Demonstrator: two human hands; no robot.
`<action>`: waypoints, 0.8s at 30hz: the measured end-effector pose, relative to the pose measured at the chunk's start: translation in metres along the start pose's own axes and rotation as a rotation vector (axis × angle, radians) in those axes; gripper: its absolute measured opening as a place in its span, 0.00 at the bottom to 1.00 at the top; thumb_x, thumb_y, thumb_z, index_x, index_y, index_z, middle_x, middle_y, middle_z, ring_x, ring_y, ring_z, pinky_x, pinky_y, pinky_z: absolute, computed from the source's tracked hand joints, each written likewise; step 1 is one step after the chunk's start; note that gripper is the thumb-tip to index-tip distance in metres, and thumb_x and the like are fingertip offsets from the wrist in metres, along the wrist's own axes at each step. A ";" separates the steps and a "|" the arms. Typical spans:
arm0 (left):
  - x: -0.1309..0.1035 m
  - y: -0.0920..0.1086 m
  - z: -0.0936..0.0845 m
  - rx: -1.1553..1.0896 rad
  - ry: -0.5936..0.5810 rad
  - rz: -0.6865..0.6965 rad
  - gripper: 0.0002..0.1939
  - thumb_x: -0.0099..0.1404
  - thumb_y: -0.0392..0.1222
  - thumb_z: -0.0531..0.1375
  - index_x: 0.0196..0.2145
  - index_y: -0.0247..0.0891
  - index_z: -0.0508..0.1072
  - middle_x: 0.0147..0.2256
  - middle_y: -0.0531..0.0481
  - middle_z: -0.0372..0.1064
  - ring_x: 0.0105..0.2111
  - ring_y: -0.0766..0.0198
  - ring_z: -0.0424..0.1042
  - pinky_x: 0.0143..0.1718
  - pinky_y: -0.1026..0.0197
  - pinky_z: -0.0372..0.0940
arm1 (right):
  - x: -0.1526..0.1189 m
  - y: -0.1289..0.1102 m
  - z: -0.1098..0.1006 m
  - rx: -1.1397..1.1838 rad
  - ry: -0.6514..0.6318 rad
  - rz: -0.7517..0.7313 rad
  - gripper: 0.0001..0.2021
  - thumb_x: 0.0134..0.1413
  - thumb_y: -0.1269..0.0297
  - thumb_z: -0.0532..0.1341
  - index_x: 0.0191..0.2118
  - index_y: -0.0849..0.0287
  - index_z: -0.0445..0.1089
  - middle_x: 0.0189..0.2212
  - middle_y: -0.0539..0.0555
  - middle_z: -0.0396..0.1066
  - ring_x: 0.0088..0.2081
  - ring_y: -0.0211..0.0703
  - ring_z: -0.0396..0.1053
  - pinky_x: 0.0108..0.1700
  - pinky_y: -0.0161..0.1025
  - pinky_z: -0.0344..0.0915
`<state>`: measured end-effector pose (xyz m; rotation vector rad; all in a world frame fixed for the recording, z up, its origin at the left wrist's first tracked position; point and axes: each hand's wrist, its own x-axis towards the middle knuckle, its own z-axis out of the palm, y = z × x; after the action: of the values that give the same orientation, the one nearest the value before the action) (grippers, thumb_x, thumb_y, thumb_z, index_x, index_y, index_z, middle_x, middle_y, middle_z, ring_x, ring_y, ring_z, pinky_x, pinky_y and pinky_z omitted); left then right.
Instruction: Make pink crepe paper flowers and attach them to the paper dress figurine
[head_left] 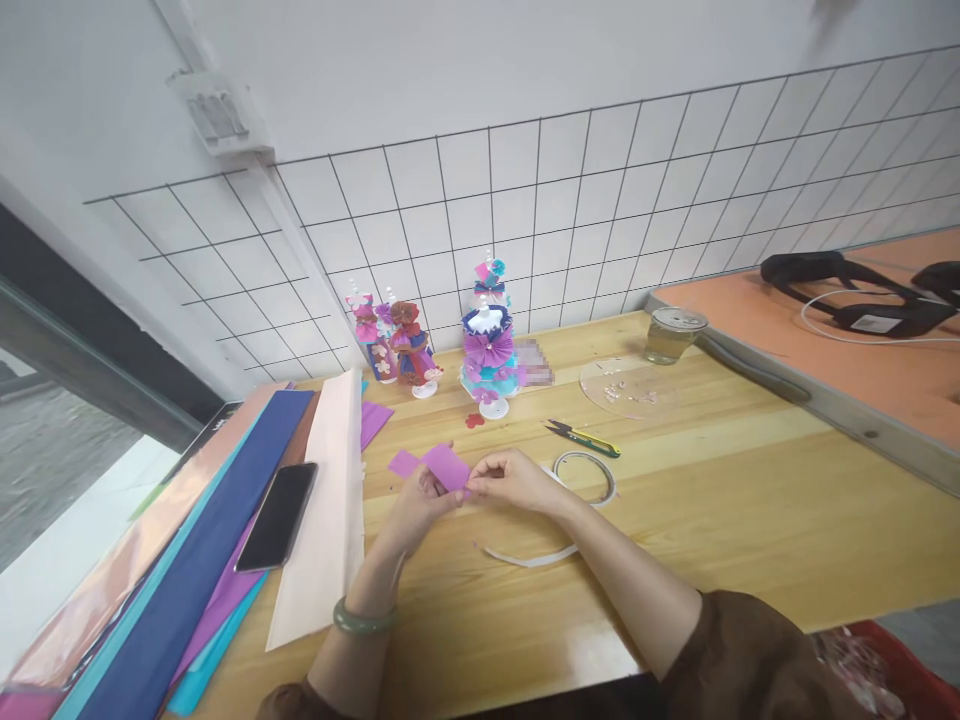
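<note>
A strip of purple crepe paper point(447, 467) is held between my two hands above the wooden table point(712, 500). My left hand point(421, 508) grips it from below, and part of the strip sticks out to the left behind the fingers. With thumb and fingertips, my right hand point(510, 480) pinches the strip's right end. Just beyond my right hand lies a roll of tape point(609, 482), and a loose pale strip point(529, 561) curls on the table under my right forearm. Yellow-and-green thread snips point(592, 441) rest behind the roll.
Small paper-dressed figures point(489, 350) stand by the wire grid at the back. Stacked coloured crepe paper point(202, 520) and a black phone point(277, 517) lie at left. At back right are a clear plate point(634, 400) with small pieces and a lidded cup point(671, 345).
</note>
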<state>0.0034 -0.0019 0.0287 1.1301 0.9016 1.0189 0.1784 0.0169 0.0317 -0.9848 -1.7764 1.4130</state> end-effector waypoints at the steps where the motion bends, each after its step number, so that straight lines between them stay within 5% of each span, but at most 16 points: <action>1: 0.001 -0.001 0.000 0.002 0.001 0.014 0.34 0.46 0.37 0.65 0.51 0.40 0.59 0.36 0.50 0.66 0.37 0.64 0.65 0.40 0.61 0.59 | 0.001 0.001 -0.001 -0.002 0.006 0.002 0.11 0.45 0.58 0.60 0.28 0.62 0.72 0.25 0.52 0.72 0.27 0.37 0.66 0.32 0.33 0.61; 9: 0.001 -0.005 0.000 -0.032 -0.027 0.006 0.15 0.54 0.43 0.60 0.39 0.36 0.65 0.31 0.49 0.66 0.28 0.68 0.66 0.31 0.63 0.61 | 0.004 0.007 -0.003 -0.033 0.053 0.013 0.13 0.45 0.56 0.60 0.28 0.62 0.71 0.24 0.52 0.72 0.28 0.38 0.67 0.34 0.35 0.62; 24: 0.003 -0.016 -0.001 0.014 0.005 -0.053 0.15 0.50 0.42 0.62 0.36 0.33 0.69 0.27 0.49 0.67 0.24 0.70 0.65 0.26 0.66 0.58 | 0.003 0.007 -0.002 -0.081 0.085 0.016 0.11 0.45 0.58 0.59 0.29 0.62 0.71 0.29 0.54 0.73 0.31 0.40 0.68 0.36 0.36 0.63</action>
<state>0.0064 -0.0012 0.0124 1.1106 0.9396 0.9738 0.1798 0.0215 0.0252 -1.0875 -1.7787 1.2981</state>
